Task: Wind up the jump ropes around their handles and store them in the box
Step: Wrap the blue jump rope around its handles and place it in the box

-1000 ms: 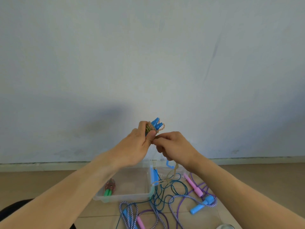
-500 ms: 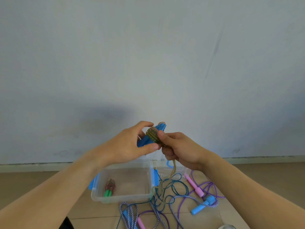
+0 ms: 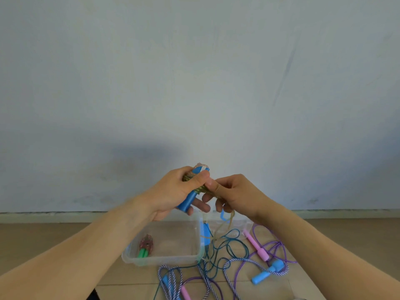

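- The left hand is held up in front of the wall, fingers and thumb curled round a pair of blue handles; an olive-tan rope is coiled round their upper part.
- The right hand sits just beside it, thumb and fingers pinching the same rope at the coil; the loose tail hangs from it toward the floor.
- Below stands a clear plastic box; in it lies one wound bundle with green handles.
- On the floor to the right of the box lies a tangle: a teal rope, a striped rope, a purple rope with a pink handle, and a light-blue handle.
- To my eye the rope is light, limp and a touch springy; slack turns would slip off the smooth plastic, so tension matters.
- Best hold, I'd judge, is on the bare lower handles, thumb pressing the coil; the other hand taking the tail close to the wraps.
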`<state>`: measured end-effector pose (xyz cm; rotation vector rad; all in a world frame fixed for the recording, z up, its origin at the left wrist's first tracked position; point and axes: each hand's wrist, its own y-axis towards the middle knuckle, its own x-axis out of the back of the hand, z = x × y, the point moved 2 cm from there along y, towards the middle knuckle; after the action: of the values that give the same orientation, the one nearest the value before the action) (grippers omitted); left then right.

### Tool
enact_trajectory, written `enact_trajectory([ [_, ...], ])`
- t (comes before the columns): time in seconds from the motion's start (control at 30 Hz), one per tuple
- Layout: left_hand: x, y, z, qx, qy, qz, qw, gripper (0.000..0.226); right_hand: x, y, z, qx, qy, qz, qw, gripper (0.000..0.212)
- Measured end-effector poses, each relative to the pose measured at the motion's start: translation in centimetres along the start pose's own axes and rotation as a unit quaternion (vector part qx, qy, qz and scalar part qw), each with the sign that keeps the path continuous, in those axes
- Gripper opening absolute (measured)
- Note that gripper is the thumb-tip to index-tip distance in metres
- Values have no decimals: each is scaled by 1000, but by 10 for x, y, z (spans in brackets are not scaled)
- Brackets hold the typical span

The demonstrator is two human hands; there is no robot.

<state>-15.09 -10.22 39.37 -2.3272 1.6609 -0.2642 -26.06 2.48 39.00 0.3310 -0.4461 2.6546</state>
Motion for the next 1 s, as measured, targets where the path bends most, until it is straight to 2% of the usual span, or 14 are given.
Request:
enact_trajectory([
  [0.13,2,6,-4,28,-109,-98,989,49,-6,1,0,64,-152,-95,982,23],
  [0.23,5,9,-2,36,-69,-122,989,47,-12,0,8,121,-241,-158,950,19],
  [0.3,7,11,0,28,3,-143,989,44,-17,-3,14,152,-344,-134,917,23],
  [0.43,14,16,9,4,147,-182,972,43,-22,-7,16,205,-478,-20,854,25],
  [0.57,0,17,15,9,280,-131,951,60,-22,-11,18,295,-508,16,809,24],
  [0.6,-4,15,13,14,267,-103,958,69,-18,-11,21,304,-500,11,811,22],
  [0.67,-7,13,10,47,173,-20,984,93,-5,-12,24,313,-440,-10,841,20],
  [0.73,-6,13,8,66,130,48,988,103,6,-15,26,324,-385,-33,864,21],
  [0.8,-3,15,9,70,136,85,985,106,11,-17,26,330,-349,-41,876,22],
  [0.93,-3,15,11,99,192,161,963,128,12,-18,27,304,-279,-37,910,19],
  [1.0,-8,9,11,112,193,204,953,128,13,-16,28,286,-252,-32,924,18],
])
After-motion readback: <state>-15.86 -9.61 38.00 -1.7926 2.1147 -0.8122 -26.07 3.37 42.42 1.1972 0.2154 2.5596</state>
